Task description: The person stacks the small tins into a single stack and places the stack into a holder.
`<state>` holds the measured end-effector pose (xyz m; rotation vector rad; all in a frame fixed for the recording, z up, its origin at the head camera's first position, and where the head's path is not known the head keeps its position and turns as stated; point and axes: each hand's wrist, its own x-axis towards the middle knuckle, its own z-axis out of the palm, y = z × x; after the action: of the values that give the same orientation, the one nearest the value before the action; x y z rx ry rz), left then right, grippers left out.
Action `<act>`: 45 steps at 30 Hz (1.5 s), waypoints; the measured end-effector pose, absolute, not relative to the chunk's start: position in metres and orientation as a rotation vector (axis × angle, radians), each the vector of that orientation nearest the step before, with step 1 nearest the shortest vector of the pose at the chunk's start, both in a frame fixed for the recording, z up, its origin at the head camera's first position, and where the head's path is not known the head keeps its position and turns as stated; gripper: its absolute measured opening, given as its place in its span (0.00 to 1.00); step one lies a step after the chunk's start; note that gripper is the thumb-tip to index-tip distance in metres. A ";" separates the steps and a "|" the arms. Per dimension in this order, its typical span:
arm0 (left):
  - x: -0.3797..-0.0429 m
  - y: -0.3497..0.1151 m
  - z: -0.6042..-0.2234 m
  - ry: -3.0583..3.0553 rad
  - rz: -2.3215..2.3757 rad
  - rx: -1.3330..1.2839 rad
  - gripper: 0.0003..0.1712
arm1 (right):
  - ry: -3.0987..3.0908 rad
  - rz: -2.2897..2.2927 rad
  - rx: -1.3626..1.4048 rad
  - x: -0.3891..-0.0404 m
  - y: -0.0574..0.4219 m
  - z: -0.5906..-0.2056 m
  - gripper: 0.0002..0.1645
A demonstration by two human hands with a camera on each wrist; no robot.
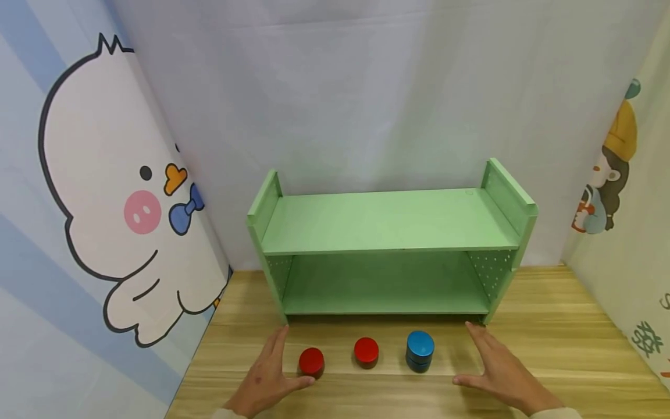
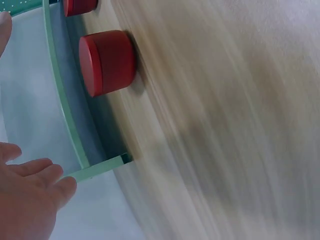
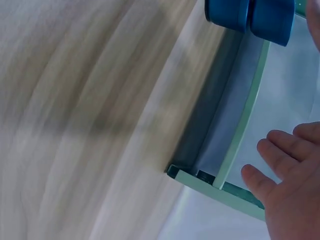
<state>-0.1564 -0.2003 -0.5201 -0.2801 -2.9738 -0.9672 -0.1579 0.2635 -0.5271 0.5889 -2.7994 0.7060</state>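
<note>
Two round red tins stand in front of the green shelf [image 1: 387, 282], one at the left [image 1: 312, 362] and one in the middle [image 1: 366, 352]. To their right is a stack of two blue tins [image 1: 420, 350], one on top of the other; both also show in the right wrist view [image 3: 272, 20]. My left hand [image 1: 267, 372] is spread beside the left red tin [image 2: 110, 62], its thumb tip close to the tin's near side in the head view. Right of the blue stack, my right hand [image 1: 499, 372] holds nothing, with thumb and fingers apart.
The green shelf has two levels and raised side panels, and stands against a pale cloth backdrop [image 1: 366, 105]. A wood-grain tabletop [image 1: 555, 326] runs under everything. Printed cloth walls flank it, with a white cartoon bird [image 1: 104, 145] on the left.
</note>
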 end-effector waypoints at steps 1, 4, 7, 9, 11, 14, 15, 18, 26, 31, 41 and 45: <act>-0.157 -0.199 -0.521 -2.975 -0.981 -0.264 0.69 | -2.793 0.713 0.589 -0.158 0.263 -0.529 0.66; -0.157 -0.196 -0.523 -2.968 -1.029 -0.244 0.69 | -2.785 0.741 0.591 -0.158 0.260 -0.531 0.66; -0.158 -0.195 -0.526 -2.947 -1.072 -0.254 0.68 | -2.767 0.773 0.601 -0.159 0.258 -0.533 0.65; -0.158 -0.195 -0.528 -2.928 -1.092 -0.271 0.67 | -2.746 0.789 0.615 -0.159 0.256 -0.534 0.63; -0.159 -0.194 -0.531 -2.918 -1.105 -0.273 0.65 | -2.717 0.798 0.630 -0.160 0.254 -0.536 0.61; -0.159 -0.194 -0.535 -2.890 -1.123 -0.293 0.62 | -2.687 0.816 0.640 -0.162 0.251 -0.540 0.59; -0.159 -0.193 -0.536 -2.884 -1.126 -0.300 0.61 | -2.683 0.828 0.640 -0.162 0.249 -0.540 0.58; -0.158 -0.191 -0.540 -2.864 -1.141 -0.316 0.59 | -2.686 0.880 0.630 -0.163 0.246 -0.541 0.57; -0.158 -0.185 -0.548 -2.816 -1.156 -0.328 0.54 | -2.693 0.981 0.615 -0.165 0.235 -0.548 0.53; -0.157 -0.182 -0.554 -2.793 -1.178 -0.346 0.53 | -2.656 1.019 0.619 -0.167 0.230 -0.555 0.51; -0.158 -0.174 -0.565 -2.735 -1.345 -0.275 0.54 | -2.683 1.258 0.508 -0.171 0.220 -0.568 0.50; -0.159 -0.172 -0.570 -2.690 -1.404 -0.254 0.54 | -2.672 1.310 0.462 -0.173 0.216 -0.571 0.49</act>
<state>-0.1589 -0.1723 -0.5703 -0.2542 -2.6896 -1.4037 -0.1730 0.2159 -0.5711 0.4622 -2.6720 1.3098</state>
